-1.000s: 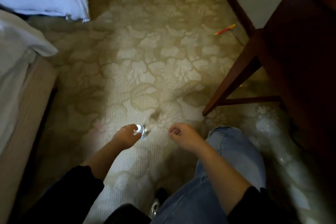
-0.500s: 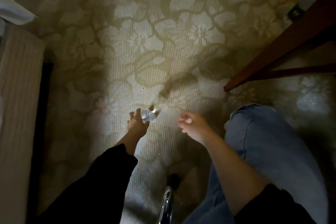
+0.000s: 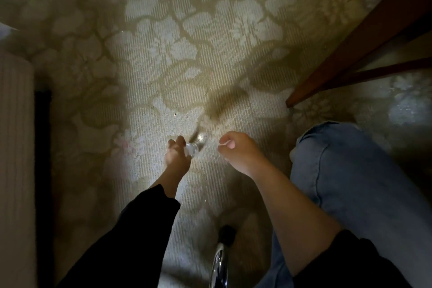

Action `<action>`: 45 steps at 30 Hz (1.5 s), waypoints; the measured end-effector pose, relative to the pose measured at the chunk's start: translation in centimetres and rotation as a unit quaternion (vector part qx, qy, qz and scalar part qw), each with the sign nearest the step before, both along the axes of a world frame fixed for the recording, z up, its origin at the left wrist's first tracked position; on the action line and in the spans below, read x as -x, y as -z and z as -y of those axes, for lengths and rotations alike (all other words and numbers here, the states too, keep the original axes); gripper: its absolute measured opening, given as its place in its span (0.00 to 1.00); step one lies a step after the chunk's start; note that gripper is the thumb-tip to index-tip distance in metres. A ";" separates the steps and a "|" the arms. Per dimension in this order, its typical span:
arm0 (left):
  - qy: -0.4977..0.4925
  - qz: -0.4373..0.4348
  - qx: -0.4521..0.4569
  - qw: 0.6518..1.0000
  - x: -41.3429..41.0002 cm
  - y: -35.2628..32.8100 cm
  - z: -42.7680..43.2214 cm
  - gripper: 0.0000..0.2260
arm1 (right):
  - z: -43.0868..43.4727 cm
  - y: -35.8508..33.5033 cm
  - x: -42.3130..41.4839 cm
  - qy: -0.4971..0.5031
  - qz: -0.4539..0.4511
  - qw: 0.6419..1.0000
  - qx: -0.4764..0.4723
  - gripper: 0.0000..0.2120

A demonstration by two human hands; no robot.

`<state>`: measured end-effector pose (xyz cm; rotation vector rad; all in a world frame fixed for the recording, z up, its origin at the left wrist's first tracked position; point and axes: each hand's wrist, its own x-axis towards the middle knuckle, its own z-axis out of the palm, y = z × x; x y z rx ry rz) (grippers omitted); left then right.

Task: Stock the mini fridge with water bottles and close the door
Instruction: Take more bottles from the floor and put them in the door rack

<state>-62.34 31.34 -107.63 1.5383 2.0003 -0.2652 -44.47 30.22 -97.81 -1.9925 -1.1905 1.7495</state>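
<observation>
The left hand (image 3: pixel 177 158) grips a clear water bottle (image 3: pixel 193 148), too blurred to read; the right hand (image 3: pixel 237 153) is curled, empty.

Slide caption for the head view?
Left hand grips a clear water bottle over floral carpet; right hand curled beside it.

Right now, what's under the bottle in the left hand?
Only floral carpet and a shadow. The left hand grips the clear bottle, covering part of it; whether it touches the floor isn't visible.

Beige carpet (image 3: pixel 177 37), pale floral pattern; reddish-brown wooden leg (image 3: pixel 364 37); blue jeans (image 3: pixel 355 175); black sleeve (image 3: pixel 131 238).
</observation>
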 end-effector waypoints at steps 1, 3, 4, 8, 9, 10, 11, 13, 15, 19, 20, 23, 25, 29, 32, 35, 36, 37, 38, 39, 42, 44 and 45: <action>0.008 0.016 -0.008 1.000 -0.3 -0.8 0.3 0.15 | 0.5 -0.2 -0.3 -0.005 0.004 1.000 -0.001 0.10; 0.020 0.063 -0.025 0.998 -0.9 -3.0 0.8 0.14 | 1.4 -0.9 -1.0 -0.024 0.021 1.000 -0.001 0.11; 0.030 0.089 -0.034 0.995 -1.2 -4.3 1.1 0.14 | 1.9 -1.6 -1.4 -0.034 0.030 0.999 -0.003 0.11; 0.075 0.182 -0.077 0.977 -2.6 -11.1 1.8 0.13 | 4.1 -5.1 -2.2 -0.061 0.051 0.996 -0.028 0.15; 0.095 0.197 -0.098 0.971 -2.9 -12.9 2.0 0.12 | 4.8 -6.2 -2.2 -0.065 0.054 0.996 -0.040 0.18; 0.119 0.208 -0.121 0.963 -3.3 -14.8 2.2 0.12 | 5.4 -7.1 -2.2 -0.067 0.061 0.994 -0.059 0.22; 0.139 0.217 -0.141 0.956 -3.7 -16.7 2.4 0.12 | 6.1 -8.2 -2.2 -0.067 0.068 0.992 -0.084 0.26; 0.168 0.228 -0.166 0.945 -4.6 -20.7 2.8 0.11 | 7.5 -10.7 -2.3 -0.068 0.084 0.983 -0.149 0.33; 0.210 0.231 -0.203 0.928 -5.7 -24.6 3.4 0.11 | 8.8 -13.2 -2.3 -0.055 0.099 0.971 -0.209 0.34; 0.292 0.224 -0.258 0.893 -8.0 -33.0 5.2 0.11 | 10.7 -18.3 -2.4 -0.016 0.109 0.950 -0.292 0.39; 0.303 0.226 -0.269 0.886 -8.5 -35.2 5.8 0.10 | 11.2 -19.7 -2.6 0.001 0.104 0.943 -0.315 0.40; 0.320 0.256 -0.305 0.860 -9.6 -41.3 7.3 0.09 | 12.8 -24.8 -3.3 0.063 0.090 0.919 -0.379 0.36; 0.339 0.278 -0.328 0.837 -10.3 -44.7 8.3 0.10 | 14.3 -27.8 -3.9 0.094 0.099 0.901 -0.411 0.31; 0.398 0.309 -0.351 0.789 -11.8 -49.9 10.8 0.10 | 17.7 -33.0 -5.3 0.120 0.169 0.858 -0.471 0.26; 0.434 0.382 -0.317 0.752 -13.0 -52.4 12.5 0.08 | 20.4 -36.1 -7.0 0.162 0.151 0.839 -0.497 0.27; 0.453 0.448 -0.283 0.717 -14.6 -53.1 13.9 0.10 | 23.4 -38.9 -9.1 0.214 0.118 0.818 -0.520 0.28; 0.467 0.456 -0.262 0.711 -15.1 -53.1 14.4 0.12 | 24.5 -39.9 -9.9 0.228 0.117 0.809 -0.528 0.28; 0.487 0.461 -0.230 0.706 -15.7 -53.0 15.0 0.14 | 25.7 -41.1 -10.5 0.241 0.124 0.799 -0.536 0.28; 0.510 0.468 -0.186 0.697 -16.4 -52.9 15.6 0.16 | 26.9 -42.1 -11.3 0.253 0.132 0.789 -0.545 0.27; 0.534 0.479 -0.136 0.683 -17.1 -52.8 16.4 0.18 | 28.1 -43.1 -12.1 0.266 0.140 0.778 -0.551 0.24; 0.565 0.524 -0.035 0.636 -19.8 -52.9 19.1 0.20 | 31.6 -45.7 -14.5 0.303 0.161 0.745 -0.573 0.19; 0.570 0.553 -0.011 0.607 -21.9 -53.6 21.2 0.20 | 34.2 -47.2 -15.7 0.322 0.160 0.730 -0.581 0.18; 0.579 0.562 -0.002 0.590 -23.0 -54.2 22.5 0.20 | 35.7 -47.9 -16.3 0.334 0.160 0.722 -0.585 0.18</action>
